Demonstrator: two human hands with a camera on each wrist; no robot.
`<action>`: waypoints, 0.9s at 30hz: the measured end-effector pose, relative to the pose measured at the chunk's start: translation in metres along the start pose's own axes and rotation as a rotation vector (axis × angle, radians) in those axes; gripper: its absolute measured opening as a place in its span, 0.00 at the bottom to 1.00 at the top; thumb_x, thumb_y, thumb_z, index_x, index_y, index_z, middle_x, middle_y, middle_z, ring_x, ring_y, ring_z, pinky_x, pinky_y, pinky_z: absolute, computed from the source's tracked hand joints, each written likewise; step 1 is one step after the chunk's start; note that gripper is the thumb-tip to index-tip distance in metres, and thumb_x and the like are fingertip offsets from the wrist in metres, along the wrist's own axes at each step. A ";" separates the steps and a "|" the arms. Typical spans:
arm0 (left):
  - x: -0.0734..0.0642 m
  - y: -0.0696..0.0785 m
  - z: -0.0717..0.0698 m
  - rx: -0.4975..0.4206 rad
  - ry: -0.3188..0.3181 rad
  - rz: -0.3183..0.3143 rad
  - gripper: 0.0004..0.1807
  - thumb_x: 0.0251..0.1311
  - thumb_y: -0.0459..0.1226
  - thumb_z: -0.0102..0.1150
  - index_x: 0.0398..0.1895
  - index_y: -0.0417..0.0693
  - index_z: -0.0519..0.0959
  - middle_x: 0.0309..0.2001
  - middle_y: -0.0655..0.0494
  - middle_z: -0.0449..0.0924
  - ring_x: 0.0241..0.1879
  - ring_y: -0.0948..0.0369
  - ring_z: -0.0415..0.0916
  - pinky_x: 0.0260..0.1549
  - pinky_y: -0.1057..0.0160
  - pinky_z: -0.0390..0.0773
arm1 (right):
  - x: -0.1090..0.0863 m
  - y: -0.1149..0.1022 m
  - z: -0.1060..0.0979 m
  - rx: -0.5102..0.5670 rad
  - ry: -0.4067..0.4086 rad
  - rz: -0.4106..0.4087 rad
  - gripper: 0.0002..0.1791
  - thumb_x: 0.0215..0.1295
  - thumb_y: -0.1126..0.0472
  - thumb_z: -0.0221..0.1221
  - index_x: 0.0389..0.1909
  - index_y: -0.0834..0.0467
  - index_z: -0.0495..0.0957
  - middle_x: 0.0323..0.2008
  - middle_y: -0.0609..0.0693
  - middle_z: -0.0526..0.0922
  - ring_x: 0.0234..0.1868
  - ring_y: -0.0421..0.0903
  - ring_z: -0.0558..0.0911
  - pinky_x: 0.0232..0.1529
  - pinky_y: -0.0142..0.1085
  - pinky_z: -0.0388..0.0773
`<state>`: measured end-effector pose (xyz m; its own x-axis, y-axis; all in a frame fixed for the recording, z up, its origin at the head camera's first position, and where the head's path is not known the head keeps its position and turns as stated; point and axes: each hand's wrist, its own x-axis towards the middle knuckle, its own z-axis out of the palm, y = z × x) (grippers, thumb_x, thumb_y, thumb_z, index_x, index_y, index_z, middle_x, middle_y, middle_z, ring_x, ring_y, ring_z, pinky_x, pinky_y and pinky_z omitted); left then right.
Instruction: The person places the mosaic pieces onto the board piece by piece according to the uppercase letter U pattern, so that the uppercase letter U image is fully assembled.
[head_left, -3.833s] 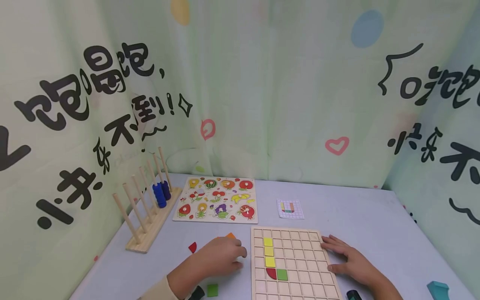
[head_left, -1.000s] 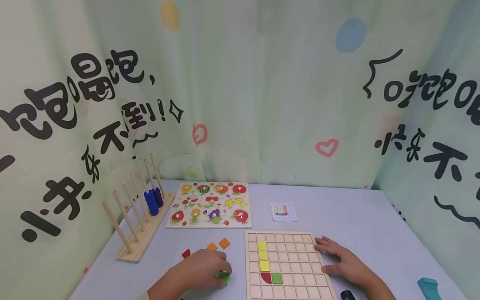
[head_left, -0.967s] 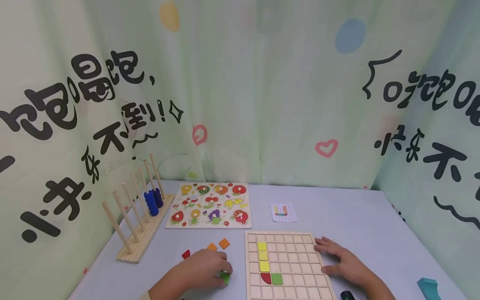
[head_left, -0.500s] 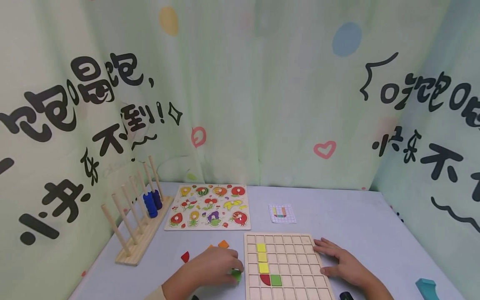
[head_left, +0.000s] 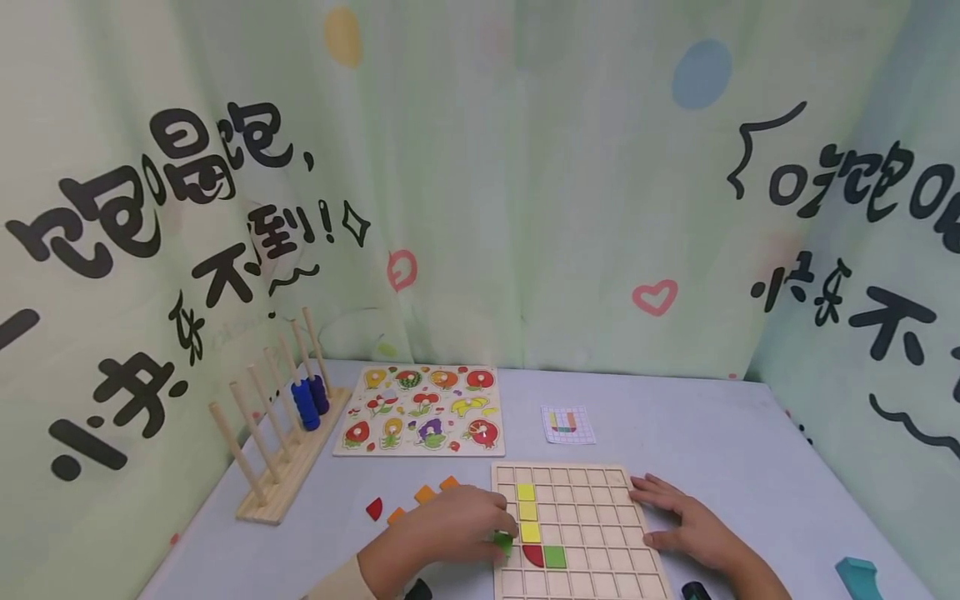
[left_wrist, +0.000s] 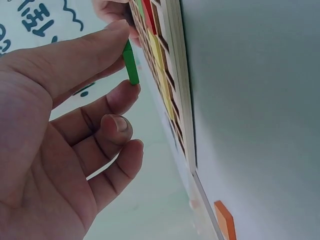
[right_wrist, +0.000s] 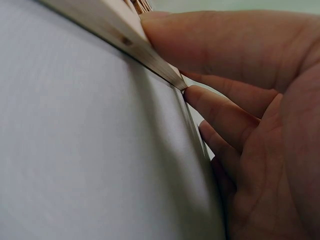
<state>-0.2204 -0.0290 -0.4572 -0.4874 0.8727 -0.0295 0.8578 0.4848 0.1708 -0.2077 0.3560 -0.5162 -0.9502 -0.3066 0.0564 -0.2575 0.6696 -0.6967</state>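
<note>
My left hand (head_left: pixel 459 527) pinches a green square tile (left_wrist: pixel 131 65) between thumb and index finger, over the left edge of the wooden grid board (head_left: pixel 600 536). The other fingers curl loosely, as the left wrist view shows. In one column of the board lie several flat pieces: yellow squares (head_left: pixel 528 511) with a red quarter-round piece (head_left: pixel 533 556) below them. Right beside the red piece sits another green square (head_left: pixel 555 557). At the board's right edge rests my right hand (head_left: pixel 690 527), its thumb (right_wrist: pixel 210 45) and fingertips touching the rim, fingers mostly extended.
Left of the board lie orange tiles (head_left: pixel 425 494) and a red piece (head_left: pixel 374 508). Behind are a fruit puzzle (head_left: pixel 420 408), a small pattern card (head_left: pixel 568 425) and a peg stand (head_left: pixel 296 467) with blue beads. A teal block (head_left: pixel 857 578) is at the far right.
The left hand has taken up the green tile from the table and carried it right, to the board's left edge. The right hand stays at the board's right side.
</note>
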 end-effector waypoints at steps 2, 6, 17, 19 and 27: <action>0.004 0.002 0.000 0.009 -0.007 -0.001 0.14 0.55 0.48 0.69 0.46 0.64 0.84 0.35 0.75 0.74 0.30 0.74 0.66 0.34 0.76 0.69 | 0.000 0.001 0.001 -0.002 0.000 0.006 0.35 0.51 0.50 0.71 0.60 0.58 0.77 0.67 0.62 0.67 0.70 0.55 0.59 0.60 0.66 0.54; 0.011 0.005 0.002 0.016 -0.017 -0.004 0.14 0.56 0.49 0.69 0.46 0.64 0.84 0.36 0.75 0.75 0.30 0.74 0.66 0.34 0.75 0.69 | -0.001 0.000 0.000 -0.024 0.013 -0.006 0.35 0.51 0.50 0.71 0.60 0.58 0.77 0.66 0.61 0.68 0.70 0.44 0.60 0.60 0.64 0.56; 0.028 0.009 0.005 0.040 0.005 0.051 0.13 0.58 0.50 0.67 0.46 0.63 0.84 0.33 0.74 0.72 0.29 0.75 0.64 0.29 0.77 0.65 | 0.000 -0.001 -0.001 0.006 0.004 0.021 0.35 0.50 0.51 0.71 0.61 0.57 0.77 0.67 0.61 0.67 0.71 0.52 0.58 0.60 0.66 0.53; 0.032 0.011 0.006 0.039 0.006 0.052 0.13 0.58 0.50 0.67 0.46 0.63 0.84 0.33 0.75 0.73 0.29 0.75 0.65 0.29 0.77 0.66 | 0.001 -0.001 -0.001 0.012 -0.001 0.034 0.36 0.50 0.50 0.71 0.61 0.57 0.76 0.67 0.61 0.66 0.71 0.58 0.57 0.61 0.66 0.52; 0.044 0.015 0.010 0.044 -0.009 0.057 0.15 0.59 0.52 0.65 0.47 0.63 0.83 0.31 0.74 0.70 0.27 0.75 0.64 0.26 0.76 0.64 | 0.002 -0.001 0.001 0.022 -0.004 0.039 0.36 0.49 0.50 0.71 0.61 0.57 0.77 0.68 0.61 0.66 0.71 0.56 0.56 0.61 0.67 0.51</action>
<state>-0.2275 0.0176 -0.4655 -0.4358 0.8995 -0.0300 0.8907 0.4359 0.1288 -0.2086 0.3540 -0.5159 -0.9587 -0.2833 0.0254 -0.2158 0.6663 -0.7138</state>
